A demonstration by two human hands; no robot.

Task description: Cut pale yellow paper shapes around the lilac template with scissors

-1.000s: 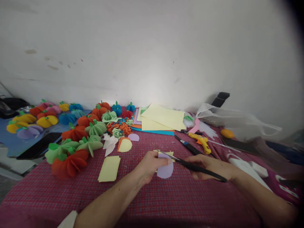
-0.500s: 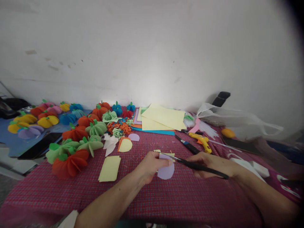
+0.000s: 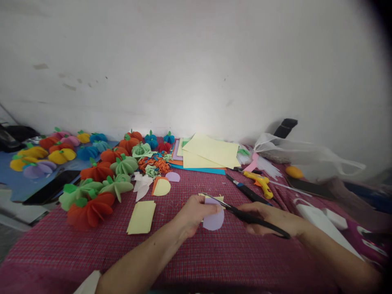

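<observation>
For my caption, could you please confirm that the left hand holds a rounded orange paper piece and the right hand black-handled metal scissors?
The colour is wrong: the head view shows the left hand holding a rounded light purple paper piece, while the right hand does hold black-handled metal scissors.

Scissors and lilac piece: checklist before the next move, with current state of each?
1. Left hand on lilac piece: ok, thumb on its face.
2. Right hand on scissors: ok, at the handles.
3. Blades at the paper: ok, across the upper part of the lilac piece.
4. Left fingers safe from the blades: not ok, the thumb looks very close.
5. Yellow paper behind, free of the cut: cannot tell, partly hidden.
6. Glue gun unheated: cannot tell, it lies on the cloth beyond the right hand.
</observation>
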